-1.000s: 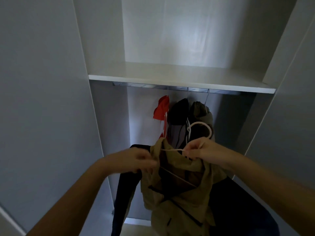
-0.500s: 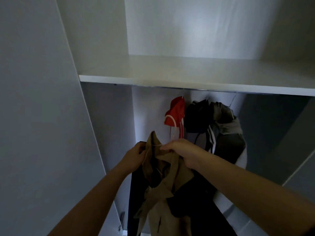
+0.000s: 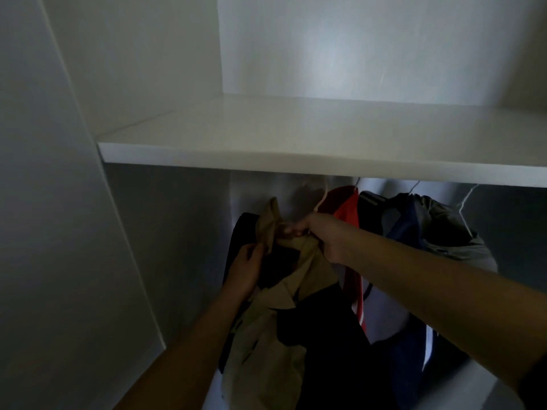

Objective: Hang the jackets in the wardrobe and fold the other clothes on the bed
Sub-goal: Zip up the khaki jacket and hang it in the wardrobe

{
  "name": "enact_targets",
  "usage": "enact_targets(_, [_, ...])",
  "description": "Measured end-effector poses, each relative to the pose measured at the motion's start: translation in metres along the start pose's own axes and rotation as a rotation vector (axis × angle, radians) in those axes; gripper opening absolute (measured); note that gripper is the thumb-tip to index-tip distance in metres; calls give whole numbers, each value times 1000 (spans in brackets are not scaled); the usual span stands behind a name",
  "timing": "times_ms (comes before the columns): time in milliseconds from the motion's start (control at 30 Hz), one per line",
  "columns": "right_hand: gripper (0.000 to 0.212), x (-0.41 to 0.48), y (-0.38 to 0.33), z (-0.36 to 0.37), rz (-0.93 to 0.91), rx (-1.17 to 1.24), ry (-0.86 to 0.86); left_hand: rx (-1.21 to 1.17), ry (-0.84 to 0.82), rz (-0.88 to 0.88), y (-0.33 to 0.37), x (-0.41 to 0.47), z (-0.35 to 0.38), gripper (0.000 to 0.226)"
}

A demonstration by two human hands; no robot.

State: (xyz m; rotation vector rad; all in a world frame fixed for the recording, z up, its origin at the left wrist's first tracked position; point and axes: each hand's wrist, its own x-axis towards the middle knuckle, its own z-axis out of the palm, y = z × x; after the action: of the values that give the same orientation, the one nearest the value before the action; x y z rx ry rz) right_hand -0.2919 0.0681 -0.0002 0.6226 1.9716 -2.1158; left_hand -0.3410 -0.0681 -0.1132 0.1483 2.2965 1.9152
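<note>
Tan jacket (image 3: 275,344) hung low at six o'clock in the view, inside the wardrobe (image 3: 148,247) and just below the white shelf (image 3: 296,156). It was bunched up, with black cloth (image 3: 325,350) draped against it at four o'clock. The right hand (image 3: 319,238) was clenched tight on the collar top and the neck of a white hanger (image 3: 322,199). The hook pointed up toward twelve o'clock and slipped out of sight behind the shelf edge, so I could not tell whether it sat on a rail. The left hand (image 3: 245,269), at eight o'clock from the right one, gripped the collar's edge with its fingers curled into the cloth. Out at three o'clock from the right hand hung a red jacket (image 3: 344,210), a striped jacket (image 3: 370,214) and a grey jacket (image 3: 450,232), packed close on thin hooks. The right forearm crossed in front of them.
</note>
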Motion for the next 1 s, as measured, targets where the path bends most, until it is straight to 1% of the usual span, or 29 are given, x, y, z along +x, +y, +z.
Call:
enact_targets(100, [27,27,-9,9,-38,-30,25,-19,-3,35,-9,24,3,45])
enact_targets(233, [28,54,-13,12,-71,-21,24,-121,-22,69,-22,51,5,50])
enact_targets(300, [26,65,-17,12,-89,-41,7,-134,7,91,-29,63,5,46])
enact_targets(400, [24,75,-27,12,-99,-119,-19,-137,44,117,-33,75,7,32])
enact_targets(500, [30,80,-44,6,-125,-160,-17,-195,43,177,-29,83,12,21])
enact_targets(567, [31,84,-57,-1,-180,-163,6,-237,33,217,-25,88,16,22])
enact_targets(633, [29,89,-65,-5,-218,-168,30,-231,7,232,-20,92,20,26])
enact_targets(733, [28,101,-65,-10,-185,-156,23,-205,-43,211,-21,98,30,31])
enact_targets(800, [28,111,-58,-14,-155,-217,36,-195,-70,177,-28,100,36,33])
enact_targets(900, [29,123,-46,-23,-120,-272,67,-154,-90,108,-46,101,44,26])
enact_targets(1000, [14,129,-39,-31,-181,-327,152,-46,-84,5,-66,103,55,32])
